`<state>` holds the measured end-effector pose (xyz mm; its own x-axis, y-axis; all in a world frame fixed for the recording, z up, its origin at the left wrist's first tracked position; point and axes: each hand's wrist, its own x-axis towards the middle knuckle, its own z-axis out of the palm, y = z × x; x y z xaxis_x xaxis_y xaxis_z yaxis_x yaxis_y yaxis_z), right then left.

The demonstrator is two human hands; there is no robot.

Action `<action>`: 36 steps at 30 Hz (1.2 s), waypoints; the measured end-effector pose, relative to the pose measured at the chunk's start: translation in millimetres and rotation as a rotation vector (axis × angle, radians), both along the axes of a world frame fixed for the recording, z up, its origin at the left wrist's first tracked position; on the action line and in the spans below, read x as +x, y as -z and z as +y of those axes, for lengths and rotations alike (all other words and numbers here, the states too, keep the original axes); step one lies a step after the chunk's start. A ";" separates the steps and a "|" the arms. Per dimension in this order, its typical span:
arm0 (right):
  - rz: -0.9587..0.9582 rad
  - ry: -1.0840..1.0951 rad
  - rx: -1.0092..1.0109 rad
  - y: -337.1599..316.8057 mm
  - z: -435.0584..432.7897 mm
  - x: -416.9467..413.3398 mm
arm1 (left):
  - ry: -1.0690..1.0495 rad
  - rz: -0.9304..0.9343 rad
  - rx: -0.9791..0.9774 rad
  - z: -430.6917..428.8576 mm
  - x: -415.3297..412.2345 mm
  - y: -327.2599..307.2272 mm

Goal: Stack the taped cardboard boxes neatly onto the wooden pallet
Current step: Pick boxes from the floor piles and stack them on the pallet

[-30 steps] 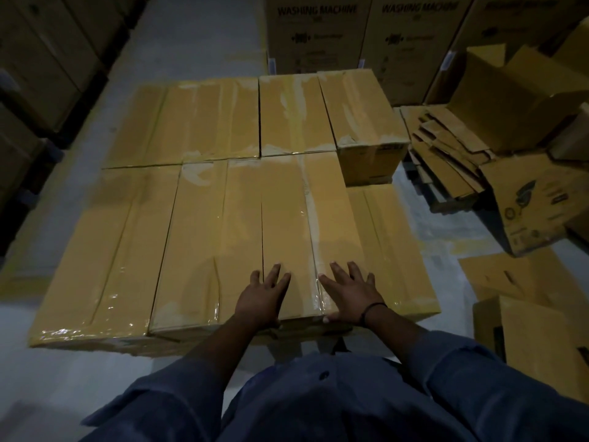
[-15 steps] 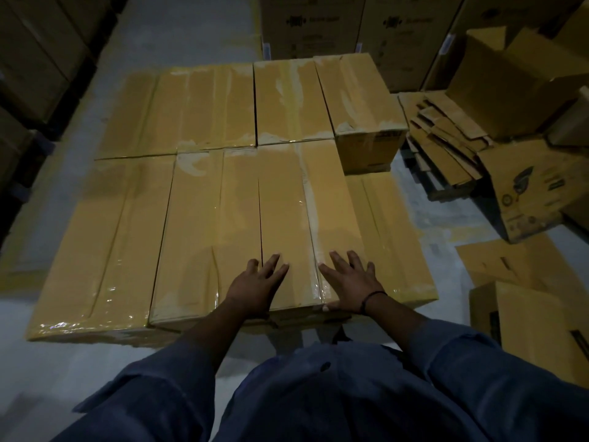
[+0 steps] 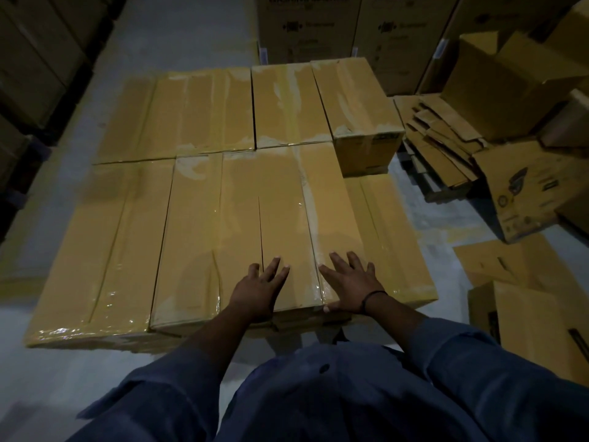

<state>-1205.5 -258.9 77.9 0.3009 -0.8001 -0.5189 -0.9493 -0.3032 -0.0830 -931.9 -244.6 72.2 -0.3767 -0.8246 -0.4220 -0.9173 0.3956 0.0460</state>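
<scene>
Your left hand (image 3: 259, 290) and right hand (image 3: 347, 287) lie flat, fingers (image 3: 274, 265) straight and spread, on the near end of a long tan taped cardboard box (image 3: 280, 199) in the stack's top layer.

Dim warehouse, pale grey concrete floor (image 3: 178, 33). Landmark: the tall printed washing-machine cartons (image 3: 306, 27) at the far end. Left of them, across the aisle: dark stacked cartons (image 3: 38, 74). Right of them: open brown cartons (image 3: 510, 84) - with a pile of flattened cardboard (image 3: 443, 145) on the floor in front. Light is low throughout.
</scene>
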 end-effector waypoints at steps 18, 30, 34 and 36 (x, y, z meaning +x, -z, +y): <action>-0.085 0.189 0.011 2.2 -1.0 0.8 | -0.072 0.081 0.078 -8.7 -6.4 -5.3; -0.079 0.189 0.055 3.0 -2.4 2.0 | -0.090 0.068 0.109 -8.4 -14.1 -8.4; -0.118 0.227 0.012 4.4 -0.7 -1.0 | -0.085 0.052 0.098 -11.0 -18.9 -12.0; -0.179 0.358 -0.048 9.0 4.8 -4.2 | -0.090 0.056 0.083 -12.7 -20.5 -13.4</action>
<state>-1209.7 -254.0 68.9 0.0812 -0.8930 -0.4427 -0.9675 0.0361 -0.2502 -952.4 -257.2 85.6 -0.3276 -0.8190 -0.4710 -0.9440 0.3045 0.1271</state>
